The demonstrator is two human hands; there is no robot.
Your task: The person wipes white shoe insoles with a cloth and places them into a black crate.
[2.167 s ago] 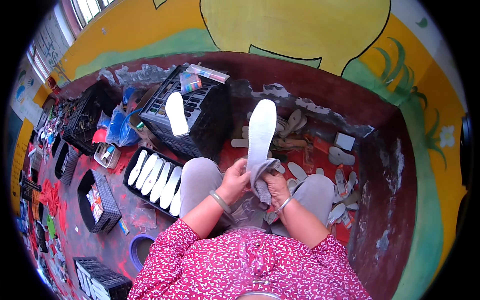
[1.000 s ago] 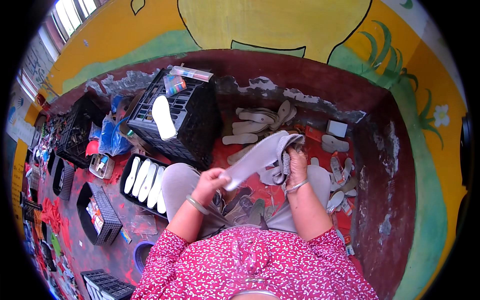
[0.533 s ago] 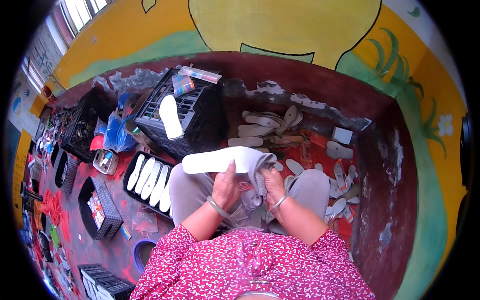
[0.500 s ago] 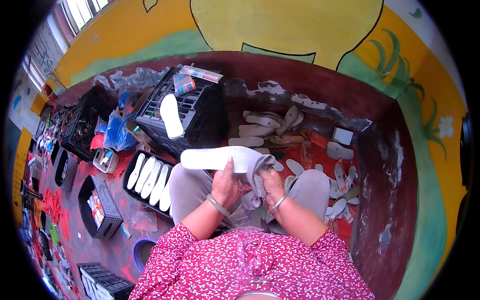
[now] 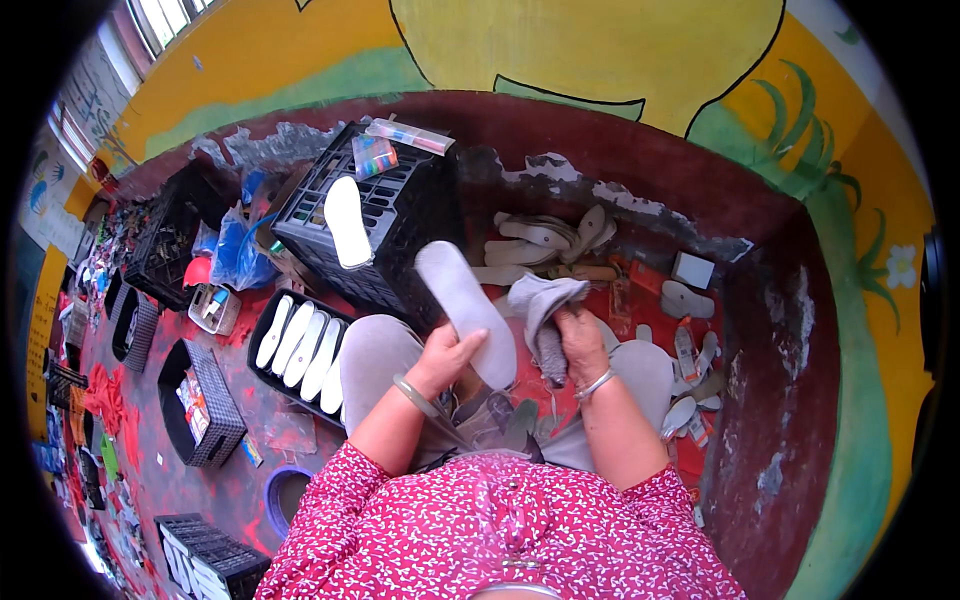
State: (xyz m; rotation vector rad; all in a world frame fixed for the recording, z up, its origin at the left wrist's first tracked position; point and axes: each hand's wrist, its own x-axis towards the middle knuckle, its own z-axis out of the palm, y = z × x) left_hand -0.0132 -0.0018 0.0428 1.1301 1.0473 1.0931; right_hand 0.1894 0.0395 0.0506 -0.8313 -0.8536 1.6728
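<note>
Tray (image 5: pixel 262 335): on the floor at the person's left, just beside the left knee; four white soles lie in it side by side, with what may be a fifth half hidden by the knee. I judge these the finished ones.
Crate (image 5: pixel 400 215): black, upturned, toward the far wall; one white sole lies on its top, with two flat packets at its far edge.
Left hand (image 5: pixel 445 357): grip closed on the near end of a grey sole (image 5: pixel 465 310), thumb on top.
Grey sole: held up over the lap, tilted, its far end pointing toward the crate; one in hand.
Right hand (image 5: pixel 583 343): grip closed on a grey cloth (image 5: pixel 545 305), which is bunched and hangs just beside the sole; whether it touches the sole I cannot tell.
Pile (image 5: pixel 545 245): loose soles on the floor by the far wall, about six, overlapping, so the count is rough. More small pieces lie scattered at the right, beside the right knee.
Progress: judged partway; a handful laid in the tray, one being handled, and the pile and scattered pieces left.
</note>
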